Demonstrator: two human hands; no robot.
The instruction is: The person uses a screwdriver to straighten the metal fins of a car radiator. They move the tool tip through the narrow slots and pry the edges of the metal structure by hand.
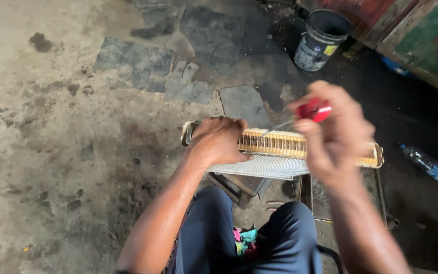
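Under your left hand (pixel 218 141), the radiator core (pixel 285 144) lies pinned flat, grip closed over its left end. Right hand (pixel 330 133) is wrapped tight on the red-handled screwdriver (pixel 314 110), tip at the brass tubes. Looks like tube-picking; next move needs light, steady pressure.

Stained concrete floor (pixel 51 127), stone patches; dark bucket (pixel 320 40) by painted wooden wall (pixel 422 35); plastic bottle (pixel 427 163) lying.

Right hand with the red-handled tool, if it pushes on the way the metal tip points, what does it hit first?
Most likely the slotted top of the radiator core. The right hand aims the screwdriver down-left at it; the tip looks at or near the slots, though depth is unclear.
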